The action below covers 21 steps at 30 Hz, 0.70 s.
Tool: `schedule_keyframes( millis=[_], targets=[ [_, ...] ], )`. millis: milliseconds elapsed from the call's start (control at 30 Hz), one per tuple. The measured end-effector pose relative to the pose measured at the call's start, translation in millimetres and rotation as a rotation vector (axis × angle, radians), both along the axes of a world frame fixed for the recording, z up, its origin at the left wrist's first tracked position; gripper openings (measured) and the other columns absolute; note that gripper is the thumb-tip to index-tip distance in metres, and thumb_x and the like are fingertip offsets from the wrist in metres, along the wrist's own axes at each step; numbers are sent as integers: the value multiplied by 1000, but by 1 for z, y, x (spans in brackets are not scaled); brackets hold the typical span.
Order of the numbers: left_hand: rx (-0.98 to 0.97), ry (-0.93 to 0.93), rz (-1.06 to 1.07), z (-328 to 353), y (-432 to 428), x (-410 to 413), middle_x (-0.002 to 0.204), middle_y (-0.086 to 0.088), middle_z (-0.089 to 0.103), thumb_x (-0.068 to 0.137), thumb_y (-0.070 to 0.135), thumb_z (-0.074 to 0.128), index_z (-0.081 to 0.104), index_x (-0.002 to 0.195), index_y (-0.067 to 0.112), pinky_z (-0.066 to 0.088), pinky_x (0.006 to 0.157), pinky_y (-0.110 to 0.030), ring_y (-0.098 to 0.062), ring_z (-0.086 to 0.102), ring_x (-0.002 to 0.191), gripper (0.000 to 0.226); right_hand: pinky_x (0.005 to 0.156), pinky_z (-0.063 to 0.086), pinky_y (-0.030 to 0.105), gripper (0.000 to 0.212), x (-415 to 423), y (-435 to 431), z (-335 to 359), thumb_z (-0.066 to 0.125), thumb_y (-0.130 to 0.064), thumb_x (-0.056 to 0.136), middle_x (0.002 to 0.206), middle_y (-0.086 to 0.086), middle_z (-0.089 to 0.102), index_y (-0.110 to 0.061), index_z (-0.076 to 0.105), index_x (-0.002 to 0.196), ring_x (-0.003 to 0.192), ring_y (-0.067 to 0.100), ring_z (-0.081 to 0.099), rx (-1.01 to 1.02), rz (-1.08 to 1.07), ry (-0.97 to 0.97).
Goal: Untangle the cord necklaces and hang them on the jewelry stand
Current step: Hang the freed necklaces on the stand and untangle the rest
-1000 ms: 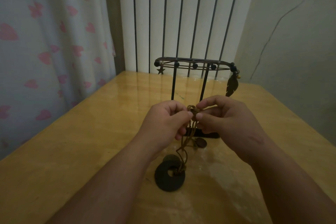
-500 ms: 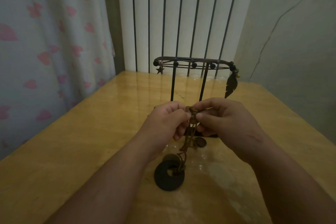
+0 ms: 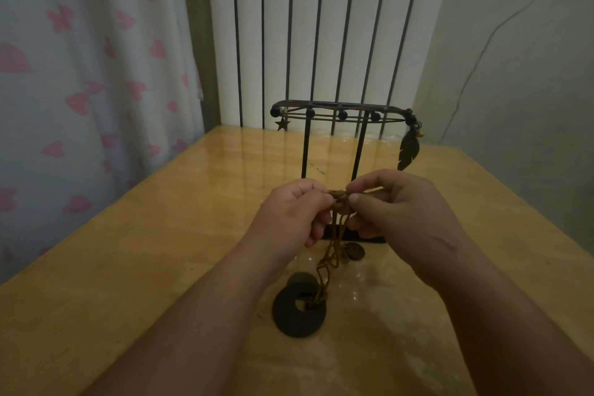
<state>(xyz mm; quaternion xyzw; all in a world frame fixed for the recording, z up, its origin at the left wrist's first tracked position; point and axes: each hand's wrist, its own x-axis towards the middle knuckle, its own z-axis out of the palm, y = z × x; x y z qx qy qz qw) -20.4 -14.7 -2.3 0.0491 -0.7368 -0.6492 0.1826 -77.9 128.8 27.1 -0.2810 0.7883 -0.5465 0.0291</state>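
Head view: the left hand [image 3: 291,215] and the right hand [image 3: 405,219] meet above the table [image 3: 128,251], both with fingers curled, pinching the tangled brown cords [image 3: 337,202]. The cords hang down to a dark ring pendant [image 3: 297,312], in front of the jewelry stand [image 3: 337,116].

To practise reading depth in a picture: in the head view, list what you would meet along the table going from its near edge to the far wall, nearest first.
black ring pendant → small brown disc pendant → jewelry stand's base → white radiator
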Motion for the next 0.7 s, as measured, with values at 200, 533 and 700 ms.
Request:
schedule_keyframes(
  millis=[200, 533, 700],
  targets=[
    [13, 4, -2, -1, -1, 0, 66, 1, 58, 97, 18, 50, 64, 75, 19, 39, 51, -25, -11, 50, 57, 26, 56, 48, 23, 22, -2, 3, 1, 53, -9, 94, 75, -4, 71, -24, 68, 98, 61, 8, 57, -26, 84, -167],
    [28, 8, -13, 0, -1, 1, 63, 2, 56, 96, 18, 52, 65, 74, 19, 38, 50, -24, -11, 49, 56, 26, 57, 51, 19, 11, -2, 2, -4, 67, -25, 85, 82, -10, 65, -36, 66, 87, 76, 4, 59, 64, 31, 206],
    [77, 4, -17, 0, -2, 0, 63, 1, 55, 96, 17, 51, 66, 66, 24, 37, 50, -26, -13, 48, 56, 34, 52, 42, 11, 13, -2, -1, -8, 64, -31, 88, 81, -18, 60, -43, 61, 87, 74, -4, 54, 242, -68, 364]
  ],
)
